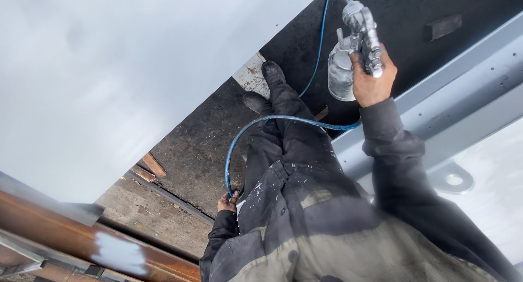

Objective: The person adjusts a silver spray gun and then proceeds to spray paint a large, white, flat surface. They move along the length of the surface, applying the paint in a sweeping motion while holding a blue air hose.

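Observation:
My right hand grips a metal paint spray gun with a clear cup hanging beside it, held out ahead at the upper right. A blue air hose runs from the gun, loops across my dark trousers and comes down to my left hand, which is closed around it at hip level. Another stretch of the hose runs away over the dark floor to the top edge. My boots stand on the black floor.
A large grey painted panel fills the left half. A grey painted steel beam with a lifting eye crosses the right. A rusty beam with a grey paint patch lies at the lower left. Wood scraps lie on the floor.

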